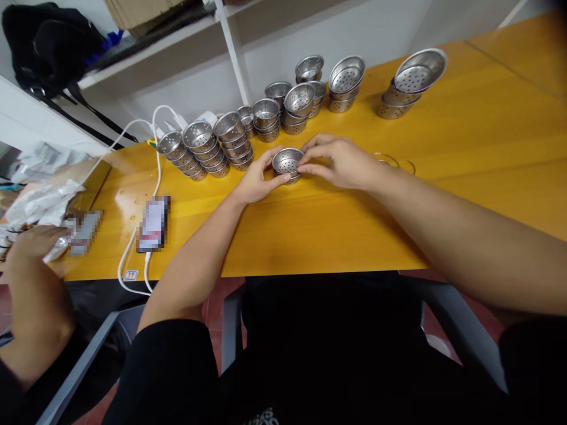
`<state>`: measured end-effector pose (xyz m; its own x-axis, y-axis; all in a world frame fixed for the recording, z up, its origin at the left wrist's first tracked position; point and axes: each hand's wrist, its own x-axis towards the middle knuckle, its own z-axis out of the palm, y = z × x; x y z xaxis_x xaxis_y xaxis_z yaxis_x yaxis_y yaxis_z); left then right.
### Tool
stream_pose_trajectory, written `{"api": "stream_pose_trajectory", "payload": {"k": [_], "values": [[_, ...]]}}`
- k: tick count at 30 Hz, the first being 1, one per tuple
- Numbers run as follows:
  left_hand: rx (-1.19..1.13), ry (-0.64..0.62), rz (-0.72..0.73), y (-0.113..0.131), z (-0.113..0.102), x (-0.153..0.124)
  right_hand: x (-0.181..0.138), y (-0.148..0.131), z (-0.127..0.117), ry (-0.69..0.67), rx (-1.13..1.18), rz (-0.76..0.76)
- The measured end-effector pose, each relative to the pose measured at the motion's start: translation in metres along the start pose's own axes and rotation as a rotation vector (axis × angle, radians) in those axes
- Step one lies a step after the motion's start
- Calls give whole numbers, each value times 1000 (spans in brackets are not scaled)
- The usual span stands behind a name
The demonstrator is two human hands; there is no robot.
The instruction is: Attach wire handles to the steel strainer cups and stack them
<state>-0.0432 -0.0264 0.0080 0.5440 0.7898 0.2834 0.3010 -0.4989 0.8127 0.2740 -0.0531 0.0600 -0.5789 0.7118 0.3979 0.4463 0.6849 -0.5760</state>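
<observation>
A small perforated metal cup is between my hands, with its open top facing up and a second metal rim showing just beneath it. My left hand curves around its left side, the thumb along the front and the fingers behind. From the right, my right hand pinches at the cup's rim with thumb and fingertips. Behind them stand stacks of similar perforated metal cups; the nearest are a stack to the left and a stack straight behind.
More cup stacks stand at the far right of the yellow table. A phone with a white cable lies at the left. Farther left, another person's hand is near a second phone and white plastic bags.
</observation>
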Motion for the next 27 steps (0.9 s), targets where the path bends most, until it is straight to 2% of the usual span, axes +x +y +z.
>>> {"api": "stream_pose_trajectory", "payload": {"k": [7,12,20,27], "values": [[25,-48,14,-11,-3,0,1,6,8,72,52,-8],[35,-39,25,-25,-5,-2,8,14,-3,205,-26,158],[22,-24,45,-41,-7,-2,49,12,-25,91,-287,385],[25,4,32,-46,-7,0,88,5,-25,72,-393,438]]}}
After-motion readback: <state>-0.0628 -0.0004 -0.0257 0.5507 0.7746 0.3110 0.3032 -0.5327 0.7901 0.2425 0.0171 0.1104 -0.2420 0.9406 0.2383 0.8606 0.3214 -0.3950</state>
